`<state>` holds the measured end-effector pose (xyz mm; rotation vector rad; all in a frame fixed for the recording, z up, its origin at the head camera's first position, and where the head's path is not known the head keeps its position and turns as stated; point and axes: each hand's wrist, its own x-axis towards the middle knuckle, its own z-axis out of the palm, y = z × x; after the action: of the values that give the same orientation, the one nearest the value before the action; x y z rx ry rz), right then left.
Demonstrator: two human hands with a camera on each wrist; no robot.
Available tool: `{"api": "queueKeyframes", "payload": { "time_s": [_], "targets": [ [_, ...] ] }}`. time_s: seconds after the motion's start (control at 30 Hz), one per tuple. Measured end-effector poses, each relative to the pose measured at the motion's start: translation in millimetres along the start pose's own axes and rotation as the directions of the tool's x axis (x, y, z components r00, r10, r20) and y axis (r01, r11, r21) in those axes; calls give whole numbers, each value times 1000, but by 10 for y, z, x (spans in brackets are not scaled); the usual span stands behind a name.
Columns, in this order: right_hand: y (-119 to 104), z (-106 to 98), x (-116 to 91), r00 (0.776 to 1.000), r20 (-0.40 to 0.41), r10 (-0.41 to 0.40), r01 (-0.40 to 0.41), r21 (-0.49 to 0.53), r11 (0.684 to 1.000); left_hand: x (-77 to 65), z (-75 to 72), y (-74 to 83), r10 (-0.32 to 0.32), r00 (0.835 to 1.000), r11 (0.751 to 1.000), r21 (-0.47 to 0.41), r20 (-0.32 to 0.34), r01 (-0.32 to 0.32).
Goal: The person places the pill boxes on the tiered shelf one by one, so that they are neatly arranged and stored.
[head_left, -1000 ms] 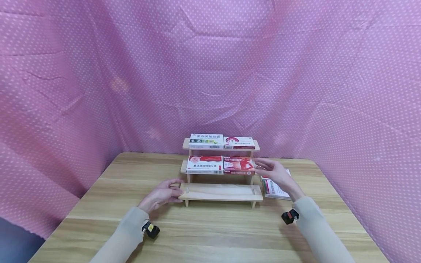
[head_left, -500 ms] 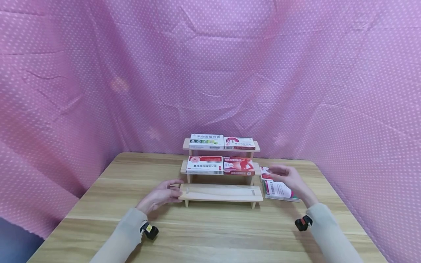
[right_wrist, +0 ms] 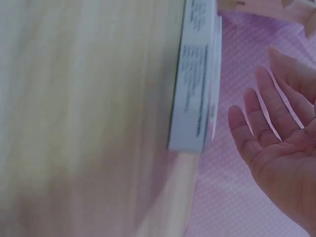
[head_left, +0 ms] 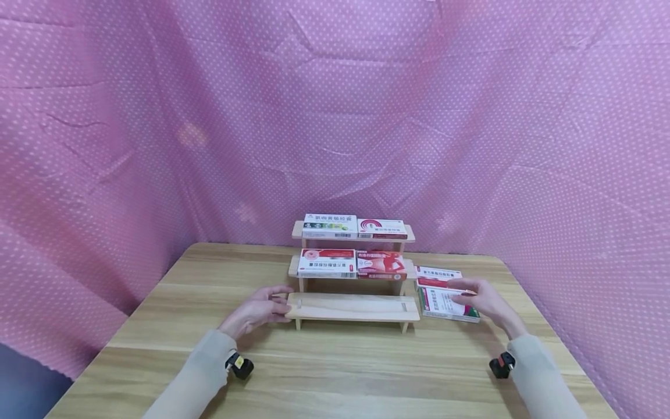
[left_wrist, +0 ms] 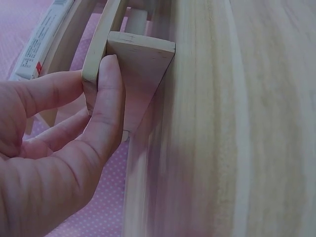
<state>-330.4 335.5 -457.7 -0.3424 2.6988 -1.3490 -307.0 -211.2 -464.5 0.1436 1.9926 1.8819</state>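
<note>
Your left hand [head_left: 255, 309] pinches the end of the bottom shelf [head_left: 353, 305]. Your right hand [head_left: 487, 301], fingers loose, hovers over a box [head_left: 445, 304].

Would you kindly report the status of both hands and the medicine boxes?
Left hand pinching wooden rack by bottom tier. Right hand open, empty, above front medicine box. Box lying flat, right of rack. Nothing visibly blocking it.

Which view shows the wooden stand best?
Head: all three tiers of the wooden stand show. Left wrist: only one end, close up, the left hand pinching a board. Right wrist: apparently just a bit, top right.
</note>
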Motion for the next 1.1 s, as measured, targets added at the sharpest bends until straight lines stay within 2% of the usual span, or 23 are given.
{"api": "queueKeyframes", "payload": {
  "time_s": [0.27,0.47,0.83,1.1],
  "targets": [
    [120,-37,-102,996,-1,89,-89,-43,995,-20,7,-46,-7,999,1000,24,-32,8],
    [184,-58,-109,994,-9,109,-110,-107,988,-26,-4,-64,-2,1000,1000,26,-27,3],
    [261,-41,-159,998,19,56,-53,-106,993,-59,-17,-65,-4,1000,999,31,-16,4],
    [236,-95,-176,999,43,24,-16,-165,986,-38,0,-12,7,1000,1000,28,-3,-7]
  ]
}}
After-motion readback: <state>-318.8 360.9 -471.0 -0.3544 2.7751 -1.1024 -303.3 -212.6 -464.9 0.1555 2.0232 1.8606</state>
